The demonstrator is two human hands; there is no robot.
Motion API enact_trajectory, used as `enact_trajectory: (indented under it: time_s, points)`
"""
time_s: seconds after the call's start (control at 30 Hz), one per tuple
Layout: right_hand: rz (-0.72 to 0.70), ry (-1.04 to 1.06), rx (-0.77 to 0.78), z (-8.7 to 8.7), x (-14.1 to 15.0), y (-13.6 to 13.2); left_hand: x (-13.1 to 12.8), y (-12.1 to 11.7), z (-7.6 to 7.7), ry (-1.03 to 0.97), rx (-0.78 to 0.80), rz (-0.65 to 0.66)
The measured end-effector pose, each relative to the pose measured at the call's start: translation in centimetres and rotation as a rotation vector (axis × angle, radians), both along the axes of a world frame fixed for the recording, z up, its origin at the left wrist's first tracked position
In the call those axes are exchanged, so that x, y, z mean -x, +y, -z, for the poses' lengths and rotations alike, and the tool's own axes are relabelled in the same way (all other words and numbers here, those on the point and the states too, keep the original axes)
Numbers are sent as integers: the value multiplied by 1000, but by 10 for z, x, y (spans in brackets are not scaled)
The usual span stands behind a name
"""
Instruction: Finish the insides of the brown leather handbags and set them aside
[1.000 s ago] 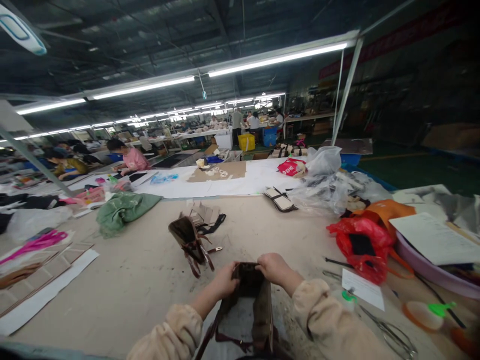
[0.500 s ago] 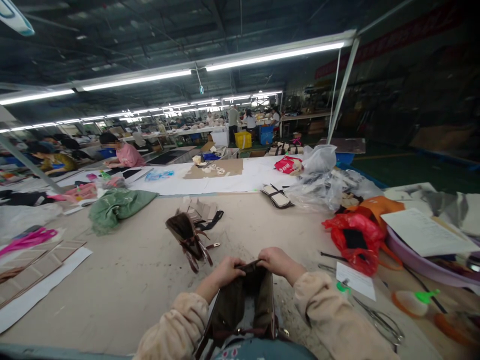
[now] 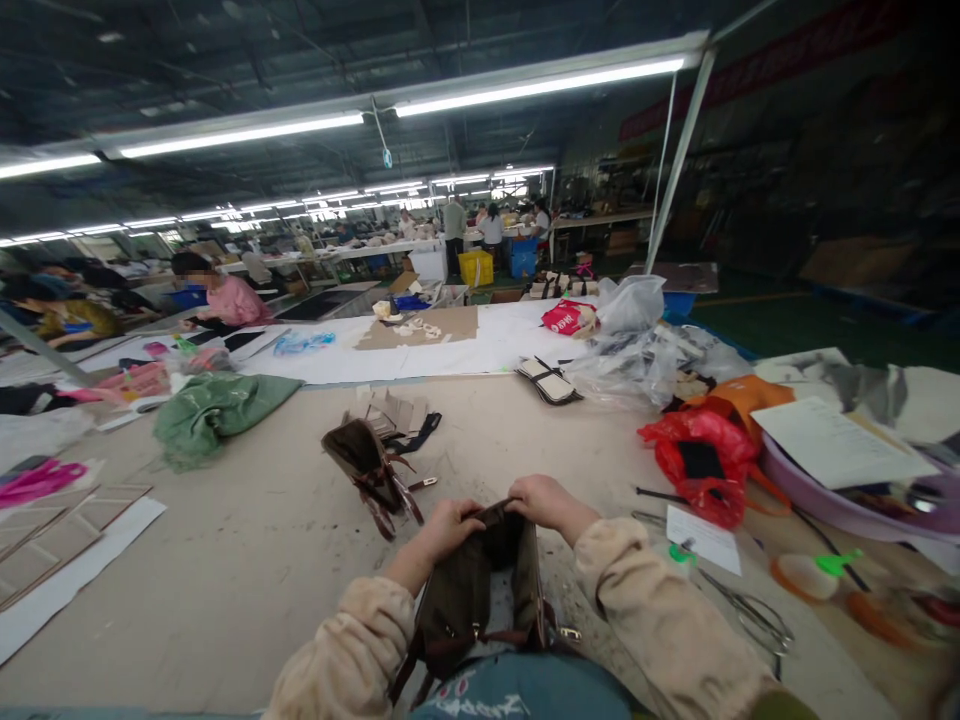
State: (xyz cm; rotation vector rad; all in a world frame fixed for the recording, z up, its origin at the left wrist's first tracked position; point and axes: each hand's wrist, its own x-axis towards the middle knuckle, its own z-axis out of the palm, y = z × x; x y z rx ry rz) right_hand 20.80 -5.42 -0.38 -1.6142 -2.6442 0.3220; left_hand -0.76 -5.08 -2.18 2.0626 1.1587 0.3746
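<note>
A dark brown handbag [image 3: 459,600] with reddish-brown straps and a metal buckle stands against my body at the table's near edge, its mouth facing up. My left hand [image 3: 451,527] pinches the far rim from the left. My right hand [image 3: 553,503] grips the same rim a little to the right, fingers folded over the edge. The inside of the bag shows dark between my arms. Farther off on the table, a second brown bag [image 3: 360,462] lies tilted, its straps trailing toward me, apart from both hands.
Behind the second bag lie grey-beige pieces [image 3: 386,412]. Green cloth [image 3: 217,415] lies at left, near flat panels [image 3: 75,535]. On the right are a red plastic bag [image 3: 694,460], scissors [image 3: 750,610], a squeeze bottle [image 3: 810,575] and a purple basin [image 3: 832,505]. Co-workers sit at far left.
The view has shifted slightly, so most things appear a little farther left and higher. Both hands keep their hold on the handbag's rim, with hardly any movement.
</note>
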Motion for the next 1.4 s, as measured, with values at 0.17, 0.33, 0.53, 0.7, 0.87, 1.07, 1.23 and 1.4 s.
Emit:
enact_trajectory:
  time_s: [0.17,0.33,0.53,0.7,0.87,1.07,1.23,1.4]
  points:
    - [26,38,-21,5,-2,0,0,-3,0,26,-40,-46]
    - [-37,207,16,6,-14,-5,0,-11,1,10,-93,-92]
    - [-61,375,-56,7,-8,-11,-1,-11,0,-25,-105,-105]
    - [-105,353,-64,14,15,-10,-1,-9,2,-10,-114,-91]
    - [-109,369,-69,22,25,-9,-1,-11,1,3,-140,-80]
    - [-92,421,-61,26,22,-7,-5,-11,-4,-8,-127,-58]
    - [-85,432,-64,24,22,-7,-4,-10,-1,-27,-156,-54]
    - [-77,425,-71,26,23,-5,-4,-12,-1,-23,-166,-55]
